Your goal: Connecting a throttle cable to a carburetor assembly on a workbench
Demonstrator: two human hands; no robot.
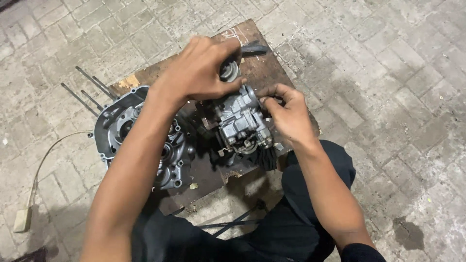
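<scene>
A grey metal carburetor (241,123) sits over a brown wooden board (264,68) on the paved ground. My left hand (201,68) is curled over the carburetor's upper end, fingers closed around its round top part (229,71). My right hand (288,114) grips the carburetor's right side, thumb and fingers pinched at its edge. A dark handle (254,50) pokes out from behind my left hand.
A grey engine crankcase half (124,123) with long studs (90,87) lies on the board's left side. A thin cable with a small pale block (23,219) trails on the stone paving (388,73) at left. My dark-trousered knees (301,213) are below.
</scene>
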